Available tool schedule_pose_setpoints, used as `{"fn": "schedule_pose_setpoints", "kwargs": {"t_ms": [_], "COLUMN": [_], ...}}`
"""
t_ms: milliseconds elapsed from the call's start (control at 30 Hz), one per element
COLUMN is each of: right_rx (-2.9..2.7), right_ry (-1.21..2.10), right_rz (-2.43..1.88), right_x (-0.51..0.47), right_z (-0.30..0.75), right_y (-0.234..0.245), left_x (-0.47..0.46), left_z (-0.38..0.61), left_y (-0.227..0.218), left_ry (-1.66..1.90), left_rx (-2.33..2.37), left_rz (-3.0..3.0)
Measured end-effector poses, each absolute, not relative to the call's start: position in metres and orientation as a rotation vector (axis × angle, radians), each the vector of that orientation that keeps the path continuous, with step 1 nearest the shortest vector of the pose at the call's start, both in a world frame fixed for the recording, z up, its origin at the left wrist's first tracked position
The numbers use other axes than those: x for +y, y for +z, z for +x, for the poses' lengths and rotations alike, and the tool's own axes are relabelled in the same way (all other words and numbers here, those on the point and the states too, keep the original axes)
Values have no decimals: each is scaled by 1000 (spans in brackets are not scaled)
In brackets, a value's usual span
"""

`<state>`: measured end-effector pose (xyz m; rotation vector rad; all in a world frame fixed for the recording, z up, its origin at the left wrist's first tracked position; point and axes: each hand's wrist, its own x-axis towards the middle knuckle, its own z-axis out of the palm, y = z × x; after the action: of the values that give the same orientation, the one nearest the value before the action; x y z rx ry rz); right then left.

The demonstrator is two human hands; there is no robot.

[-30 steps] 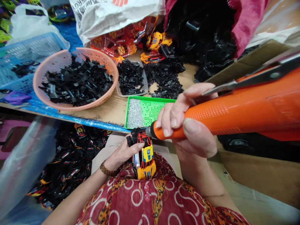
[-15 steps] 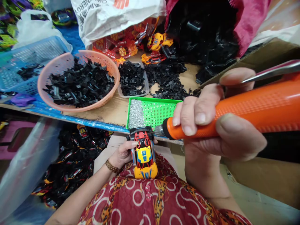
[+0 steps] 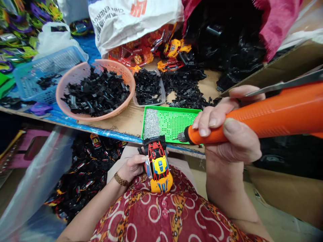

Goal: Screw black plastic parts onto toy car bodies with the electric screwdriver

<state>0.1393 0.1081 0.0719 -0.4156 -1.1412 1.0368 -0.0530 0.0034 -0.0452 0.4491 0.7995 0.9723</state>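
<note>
My left hand (image 3: 135, 165) is closed on the side of a toy car (image 3: 159, 164) with a yellow and blue body, red frame and black bumper, held over my lap. In my right hand (image 3: 228, 129) is an orange electric screwdriver (image 3: 277, 109); a metal lever runs along its top. Its thin bit points left, apart from the car, over the near edge of a green perforated tray (image 3: 176, 110). Small silvery screws (image 3: 151, 122) are heaped at the tray's left end.
A pink basket (image 3: 62, 89) and a clear tub (image 3: 163, 92) hold black plastic parts, with more parts (image 3: 186, 89) loose beside them. A blue basket (image 3: 25, 75) stands left. Below the table's blue edge (image 3: 121, 133) lies a pile of cars (image 3: 83, 168).
The screwdriver tip has moved away from the car's front toward the right, over the tray. The car has turned slightly, and the whole view has shifted a little.
</note>
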Motion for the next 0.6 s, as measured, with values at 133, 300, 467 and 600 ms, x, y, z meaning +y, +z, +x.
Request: {"fn": "schedule_pose_setpoints", "kwargs": {"t_ms": [133,300,467,600], "right_rx": [-1115,-1103,-1105,-1114], "right_ry": [1006,996,1008,991], "right_rz": [-544,-579,-597,-653], "right_x": [107,104,105,104], "right_z": [146,147,146,148], "right_y": [69,68,65,64], "left_x": [8,18,19,19], "left_z": [-69,-76,-71,-72], "left_y": [-24,-2,4,-1], "left_ry": [1002,902,922,837], "left_rx": [911,1193,1500,1573], "left_rz": [825,1494,2190,2350]}}
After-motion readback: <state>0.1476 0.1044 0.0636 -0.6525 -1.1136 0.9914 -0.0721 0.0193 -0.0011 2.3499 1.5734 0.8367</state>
